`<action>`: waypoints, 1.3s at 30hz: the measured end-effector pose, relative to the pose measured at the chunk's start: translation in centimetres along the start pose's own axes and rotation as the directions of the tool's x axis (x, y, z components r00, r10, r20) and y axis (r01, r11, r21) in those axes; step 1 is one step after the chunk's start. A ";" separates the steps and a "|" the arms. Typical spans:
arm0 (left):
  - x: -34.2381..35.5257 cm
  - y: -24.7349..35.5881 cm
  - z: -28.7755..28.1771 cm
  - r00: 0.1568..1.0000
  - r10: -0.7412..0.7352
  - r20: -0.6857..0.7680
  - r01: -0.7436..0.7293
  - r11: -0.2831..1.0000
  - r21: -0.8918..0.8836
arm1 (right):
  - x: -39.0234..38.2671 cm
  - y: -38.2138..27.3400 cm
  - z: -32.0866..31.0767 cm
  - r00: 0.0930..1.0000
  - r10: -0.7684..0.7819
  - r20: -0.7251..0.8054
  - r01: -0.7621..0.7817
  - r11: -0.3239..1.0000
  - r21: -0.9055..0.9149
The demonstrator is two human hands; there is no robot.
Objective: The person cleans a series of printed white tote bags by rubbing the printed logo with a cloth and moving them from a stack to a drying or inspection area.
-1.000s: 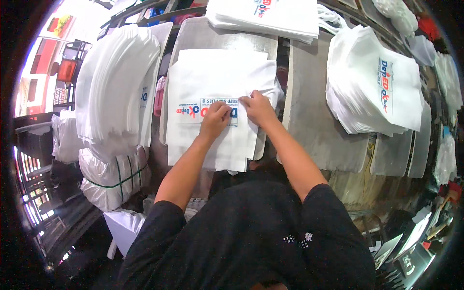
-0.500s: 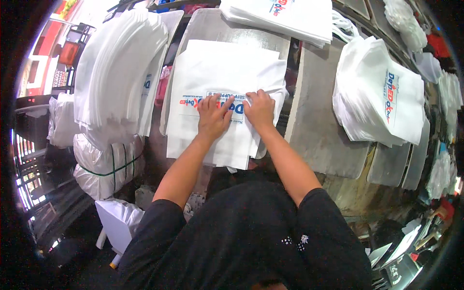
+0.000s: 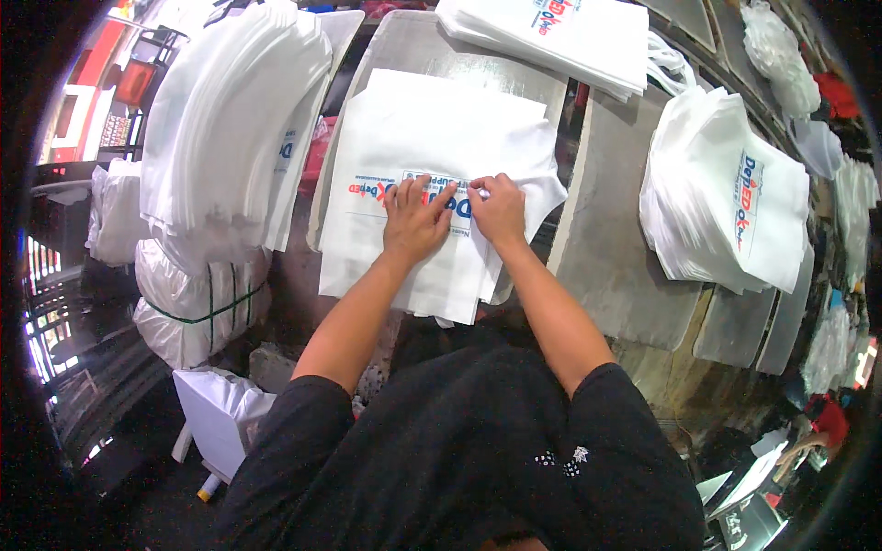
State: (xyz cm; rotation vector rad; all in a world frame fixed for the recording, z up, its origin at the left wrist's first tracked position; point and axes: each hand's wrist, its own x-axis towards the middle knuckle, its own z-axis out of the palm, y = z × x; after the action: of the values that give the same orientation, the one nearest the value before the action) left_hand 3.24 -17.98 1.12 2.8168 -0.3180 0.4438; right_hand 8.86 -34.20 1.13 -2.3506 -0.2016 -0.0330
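1 splayed left hand (image 3: 418, 220), 1 curled right hand (image 3: 500, 210), white fabric (image 3: 432, 118) beneath

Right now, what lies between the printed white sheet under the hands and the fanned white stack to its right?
A dark gap, then a stretch of grey board, separate the printed sheet from the fanned stack in the head view.

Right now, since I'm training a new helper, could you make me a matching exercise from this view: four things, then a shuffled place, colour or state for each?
1. Left hand
2. Wrapped bundle
3. Shirt
4. Central white fabric

A. Black
B. Lying on a grey board
C. Fingers spread over red-and-blue print
D. Tied with green cord

Pairs: 1-C; 2-D; 3-A; 4-B
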 end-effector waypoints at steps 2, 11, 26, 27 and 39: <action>0.1 -0.1 0.0 1.000 -0.001 0.001 0.001 1.000 0.011 | 0.0 0.3 0.2 1.000 0.015 -0.010 -0.014 1.000 0.007; 0.2 0.0 -0.2 1.000 -0.004 -0.013 0.004 1.000 -0.011 | 0.6 -0.1 -0.4 0.995 0.103 0.014 -0.099 0.981 -0.167; 0.0 -0.1 0.0 0.997 -0.067 0.029 0.067 0.998 -0.020 | -0.6 -1.0 -1.6 0.998 0.029 0.047 -0.034 0.993 0.111; -0.3 -0.4 0.1 0.997 -0.075 0.030 0.076 0.997 -0.017 | -0.8 -1.3 -1.7 0.989 0.007 0.151 -0.041 0.975 0.220; 0.0 -0.3 -0.2 0.997 -0.074 0.038 0.076 0.996 -0.050 | 7.1 -0.4 -1.6 0.861 0.054 0.506 0.033 0.986 -0.162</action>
State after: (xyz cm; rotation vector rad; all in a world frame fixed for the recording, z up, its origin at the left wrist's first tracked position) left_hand 3.26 -17.59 1.24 2.7781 -0.2262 0.3641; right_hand 15.86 -34.08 3.15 -2.4815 -0.4591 0.6093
